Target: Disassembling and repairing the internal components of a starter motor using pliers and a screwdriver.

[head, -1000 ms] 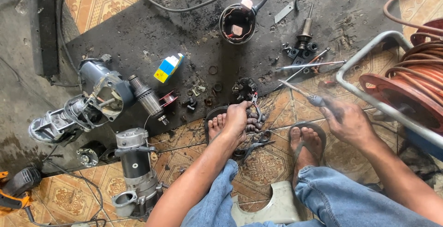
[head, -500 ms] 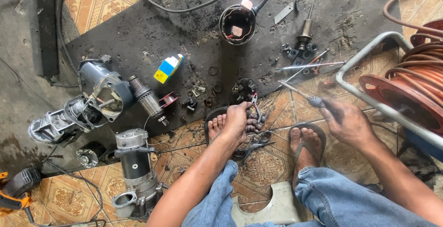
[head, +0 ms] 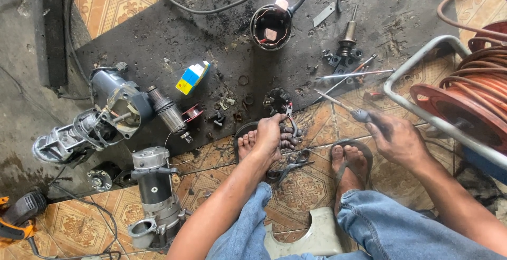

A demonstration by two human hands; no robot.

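**Two hands at work over a stripped motor on the workshop floor**

From the head camera, the person is sitting on a low pale stool, looking down past blue jeans at sandalled feet. The left hand is closing around a pair of dark-handled pliers, whose jaws are pointing up toward a small round brush-holder plate lying on the black mat. The right hand is gripping a screwdriver by its handle, fingers wrapped shut, with the thin shaft slanting up and to the left toward that same plate. Whether either tool tip is actually touching the plate is hard to tell, since the part is small and dark against the mat.

The plate is looking light, stiff and greasy, with thin wires that would probably bend or tear easily; I judge its rigid outer rim the safer place to hold it, not the leads.

Around the hands are lying a grey motor housing, an armature, a second motor body, a blue-and-yellow box and a black stator ring. An orange hose reel is standing at the right.
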